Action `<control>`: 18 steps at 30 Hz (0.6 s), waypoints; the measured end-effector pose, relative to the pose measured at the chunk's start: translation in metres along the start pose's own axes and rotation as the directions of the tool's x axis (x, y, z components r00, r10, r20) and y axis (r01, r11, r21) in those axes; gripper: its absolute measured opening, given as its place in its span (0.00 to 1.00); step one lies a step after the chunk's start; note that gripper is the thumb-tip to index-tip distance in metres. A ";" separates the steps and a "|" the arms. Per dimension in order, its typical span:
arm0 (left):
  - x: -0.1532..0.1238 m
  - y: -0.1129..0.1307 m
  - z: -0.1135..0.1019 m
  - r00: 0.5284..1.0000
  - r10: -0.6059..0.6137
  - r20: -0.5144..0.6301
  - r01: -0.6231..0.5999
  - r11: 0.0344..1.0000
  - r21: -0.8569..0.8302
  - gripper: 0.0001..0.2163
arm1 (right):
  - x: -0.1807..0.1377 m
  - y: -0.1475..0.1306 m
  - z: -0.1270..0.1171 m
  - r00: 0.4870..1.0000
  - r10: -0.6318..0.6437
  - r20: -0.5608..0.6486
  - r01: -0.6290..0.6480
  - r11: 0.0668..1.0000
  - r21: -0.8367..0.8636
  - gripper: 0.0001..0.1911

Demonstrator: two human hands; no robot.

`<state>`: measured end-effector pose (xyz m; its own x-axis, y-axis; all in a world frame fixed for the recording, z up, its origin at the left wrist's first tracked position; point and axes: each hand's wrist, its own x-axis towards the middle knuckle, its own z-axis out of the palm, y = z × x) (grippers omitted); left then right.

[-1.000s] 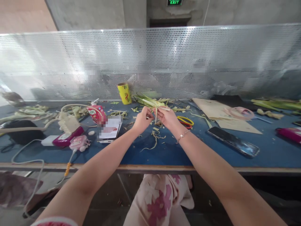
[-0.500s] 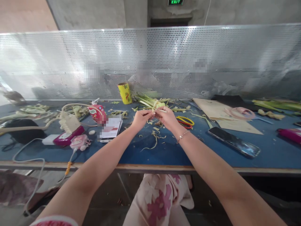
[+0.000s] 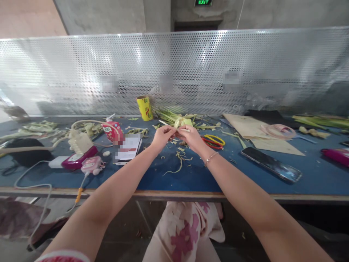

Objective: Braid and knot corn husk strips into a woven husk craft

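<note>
Both hands are up close together over the blue tabletop (image 3: 191, 178), fingertips nearly touching. The left hand (image 3: 161, 137) and right hand (image 3: 192, 139) are each pinching the same pale green leaf strip (image 3: 182, 123), held just above the surface, right in front of the leaf pile (image 3: 169, 115). Trimmed scraps (image 3: 178, 160) lie below the wrists. Yellow and red rings (image 3: 215, 141) sit just right of the right hand, and a phone (image 3: 271, 163) lies further right.

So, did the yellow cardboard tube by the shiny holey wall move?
No. The yellow cardboard tube stands at the same spot against the perforated metal screen.
</note>
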<state>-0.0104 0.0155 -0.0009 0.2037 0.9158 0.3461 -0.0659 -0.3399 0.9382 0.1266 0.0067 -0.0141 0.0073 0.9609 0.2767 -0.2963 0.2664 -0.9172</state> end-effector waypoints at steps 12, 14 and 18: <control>0.002 0.005 -0.004 0.997 0.007 -0.082 0.008 0.984 0.177 0.10 | -0.005 -0.003 0.001 0.973 -0.021 0.231 0.010 0.999 0.047 0.09; 0.002 0.005 -0.004 0.997 0.013 -0.078 0.001 0.986 0.170 0.10 | -0.005 -0.003 0.001 0.979 -0.022 0.202 0.009 0.998 0.063 0.09; 0.003 0.003 -0.003 0.998 0.037 -0.057 -0.027 0.986 0.166 0.09 | -0.003 -0.001 0.001 0.984 -0.020 0.179 0.010 0.999 0.052 0.13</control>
<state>-0.0127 0.0175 0.0033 0.1448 0.9134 0.3805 0.0913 -0.3953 0.9140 0.1255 0.0029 -0.0136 -0.1584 0.9264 0.3415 -0.3450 0.2721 -0.8983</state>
